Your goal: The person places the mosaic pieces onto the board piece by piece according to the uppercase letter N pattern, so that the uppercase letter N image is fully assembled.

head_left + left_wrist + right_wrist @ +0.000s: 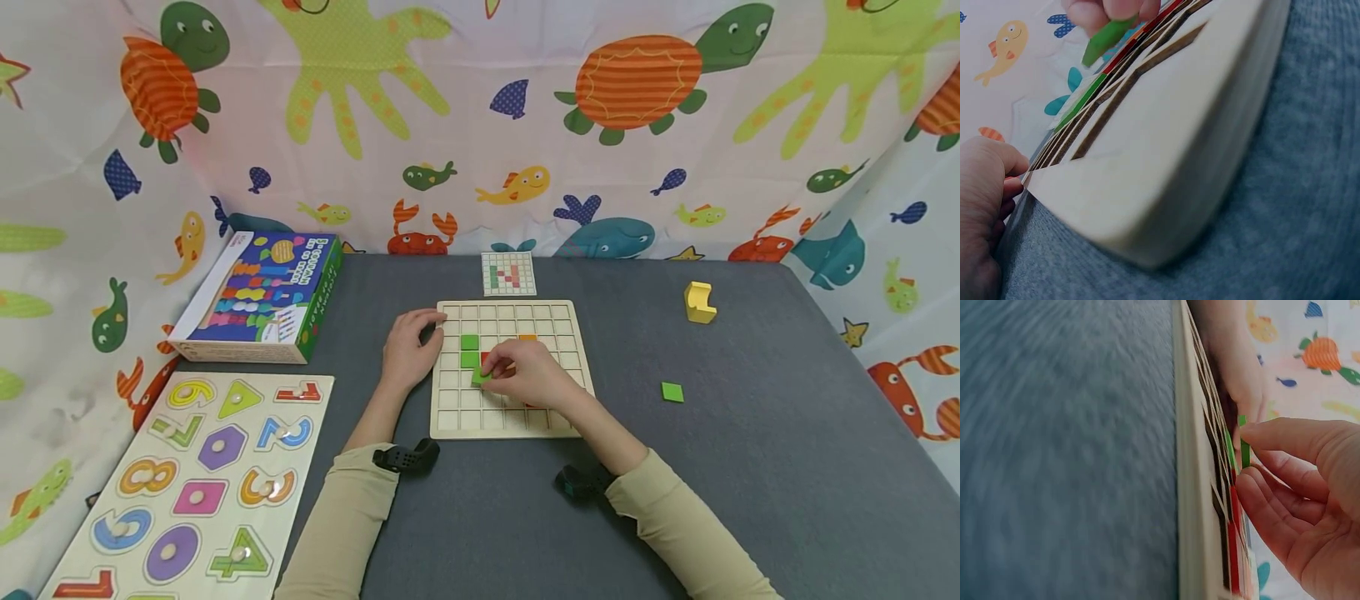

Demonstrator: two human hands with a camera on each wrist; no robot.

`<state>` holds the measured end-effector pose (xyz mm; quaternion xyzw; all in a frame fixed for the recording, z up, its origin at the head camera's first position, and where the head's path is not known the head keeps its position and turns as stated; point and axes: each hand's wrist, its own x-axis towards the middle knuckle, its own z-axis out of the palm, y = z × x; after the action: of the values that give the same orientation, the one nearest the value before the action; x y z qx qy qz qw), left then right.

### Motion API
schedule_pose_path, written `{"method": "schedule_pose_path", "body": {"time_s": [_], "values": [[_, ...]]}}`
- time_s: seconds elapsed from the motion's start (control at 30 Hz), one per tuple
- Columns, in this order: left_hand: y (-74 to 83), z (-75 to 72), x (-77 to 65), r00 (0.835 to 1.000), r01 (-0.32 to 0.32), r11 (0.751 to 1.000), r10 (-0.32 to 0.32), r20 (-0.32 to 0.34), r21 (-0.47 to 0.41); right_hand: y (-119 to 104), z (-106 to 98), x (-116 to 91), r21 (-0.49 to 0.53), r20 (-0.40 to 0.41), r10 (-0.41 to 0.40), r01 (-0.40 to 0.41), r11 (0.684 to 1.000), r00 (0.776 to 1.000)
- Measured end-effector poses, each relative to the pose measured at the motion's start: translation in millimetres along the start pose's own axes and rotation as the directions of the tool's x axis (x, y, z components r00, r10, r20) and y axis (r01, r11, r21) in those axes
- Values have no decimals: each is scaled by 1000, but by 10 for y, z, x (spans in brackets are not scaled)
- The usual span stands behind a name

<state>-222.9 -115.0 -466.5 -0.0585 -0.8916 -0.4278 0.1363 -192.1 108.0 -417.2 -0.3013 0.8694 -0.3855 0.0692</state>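
A wooden grid board (456, 423) lies on the table, bearing two green tiles (469, 342), an orange tile (527, 337) and a red tile partly covered by a hand. My right hand (531, 375) pinches another green tile (1245, 450) between thumb and fingers, just over the board below the two green ones. In the right wrist view this tile stands tilted on edge, apart from the surface. My left hand (408, 348) holds the board's left edge near the upper corner, fingers curled, as the left wrist view also shows.
Behind the board lies a small pattern card (509, 275). To the right are a loose green tile (672, 392) and a yellow curved block (700, 302). A colourful game box (258, 287) and a number-and-shape puzzle board (225, 492) occupy the left side. A printed curtain hangs behind.
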Motion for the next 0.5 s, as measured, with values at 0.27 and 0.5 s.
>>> {"method": "schedule_pose_path", "body": {"time_s": [0.27, 0.5], "values": [[-26, 7, 6, 1000, -1, 1000, 1, 7, 11, -82, 95, 78, -71, 17, -37, 38, 997, 999], [-17, 5, 8, 1000, 12, 1000, -13, 10, 15, -74, 119, 78, -85, -1, -89, 89, 992, 996]]}}
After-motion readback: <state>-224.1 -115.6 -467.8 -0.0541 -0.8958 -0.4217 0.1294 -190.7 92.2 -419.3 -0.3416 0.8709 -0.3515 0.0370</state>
